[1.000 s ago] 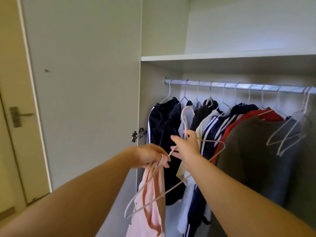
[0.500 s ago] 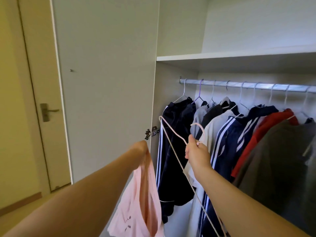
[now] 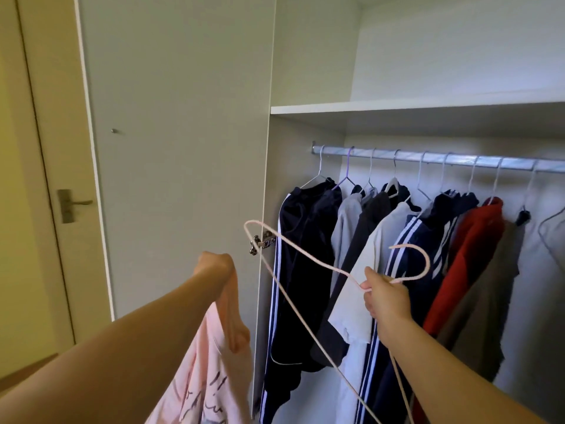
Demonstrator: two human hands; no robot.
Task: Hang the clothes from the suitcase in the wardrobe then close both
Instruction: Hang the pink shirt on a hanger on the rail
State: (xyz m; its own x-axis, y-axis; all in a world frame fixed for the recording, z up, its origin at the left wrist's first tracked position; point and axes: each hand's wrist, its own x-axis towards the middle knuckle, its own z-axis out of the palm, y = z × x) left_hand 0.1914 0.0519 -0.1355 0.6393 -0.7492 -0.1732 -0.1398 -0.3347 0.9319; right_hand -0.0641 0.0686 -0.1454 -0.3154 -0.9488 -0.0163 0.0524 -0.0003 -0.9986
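My left hand (image 3: pixel 215 266) grips the top of a pale pink garment (image 3: pixel 211 374) with dark scribbled print, which hangs down below my forearm. My right hand (image 3: pixel 386 296) pinches a thin pink hanger (image 3: pixel 301 252) at its neck. The hanger is tilted, hook curving right and one shoulder pointing up-left toward the door hinge. It is bare and apart from the pink garment. The wardrobe rail (image 3: pixel 440 159) carries several hung clothes: dark tracksuits (image 3: pixel 302 258), grey and white tops, a red top (image 3: pixel 472 249). The suitcase is out of view.
The wardrobe's left door (image 3: pixel 171 123) stands open, its hinge (image 3: pixel 260 241) near the hanger's tip. A shelf (image 3: pixel 397 107) runs above the rail. A room door with a lever handle (image 3: pixel 72 205) is at far left. An unused hanger (image 3: pixel 550 228) hangs at the right.
The hanger has come out of the pink garment and my right hand now holds it alone, tilted. My left hand kept the garment. The view has shifted left.
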